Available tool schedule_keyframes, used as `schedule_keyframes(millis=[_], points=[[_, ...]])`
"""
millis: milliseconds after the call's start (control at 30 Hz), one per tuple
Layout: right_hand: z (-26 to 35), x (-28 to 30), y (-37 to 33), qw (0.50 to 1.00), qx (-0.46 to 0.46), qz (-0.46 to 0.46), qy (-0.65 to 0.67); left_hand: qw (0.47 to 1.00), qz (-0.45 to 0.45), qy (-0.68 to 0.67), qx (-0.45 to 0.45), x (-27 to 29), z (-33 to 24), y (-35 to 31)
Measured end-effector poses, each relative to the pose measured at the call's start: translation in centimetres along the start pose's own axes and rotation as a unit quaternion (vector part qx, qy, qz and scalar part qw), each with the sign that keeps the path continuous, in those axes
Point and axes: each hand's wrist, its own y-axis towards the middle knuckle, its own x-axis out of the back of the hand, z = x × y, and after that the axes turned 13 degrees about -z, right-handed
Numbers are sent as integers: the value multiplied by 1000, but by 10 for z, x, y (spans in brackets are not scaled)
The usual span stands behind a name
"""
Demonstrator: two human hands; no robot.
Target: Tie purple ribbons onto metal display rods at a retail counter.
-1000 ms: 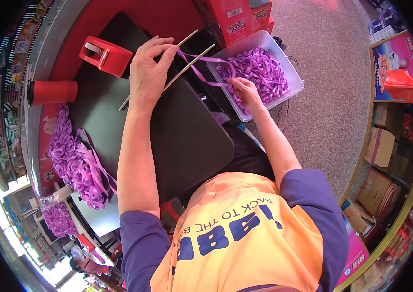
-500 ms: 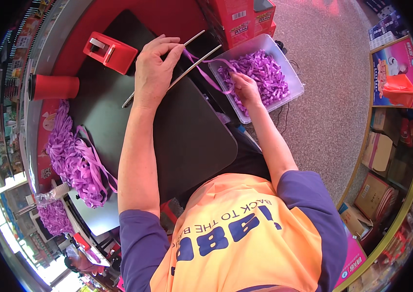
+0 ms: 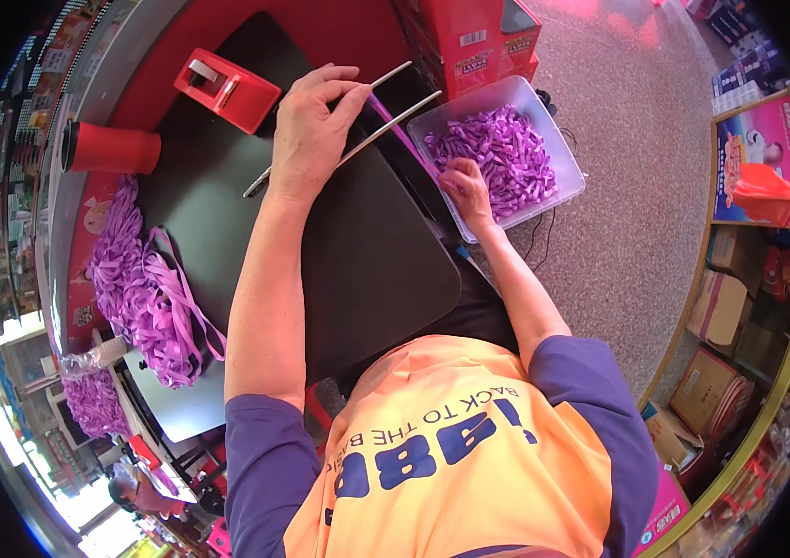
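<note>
Left hand at eleven o'clock, right hand at one, pinch purple ribbon; lettered shirt, six; black desk, centre.

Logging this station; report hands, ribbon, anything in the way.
Left hand holding thin rods. Right hand pinching purple ribbon. Ribbon straight between hands; one rod crosses it in view.
</note>
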Motion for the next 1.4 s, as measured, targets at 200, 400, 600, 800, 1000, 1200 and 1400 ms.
schedule_keyframes(millis=[200,400,600,800,1000,1200,1400], points=[[13,30,-21,990,75,83,-87,999,-27,10,-26,-2,6,-1],[67,98,-41,983,68,158,-59,997,-31,43,-60,-2,14,1],[184,203,-27,951,-15,309,-7,996,-57,45,-53,-6,16,0],[278,242,-2,966,29,243,83,999,-38,37,-11,-6,17,1],[320,212,56,927,189,202,253,998,-47,32,-7,-12,20,1],[364,138,188,971,146,109,152,1000,-28,4,3,-8,21,3],[370,-5,314,928,134,283,204,998,-37,20,-38,-2,17,-5]])
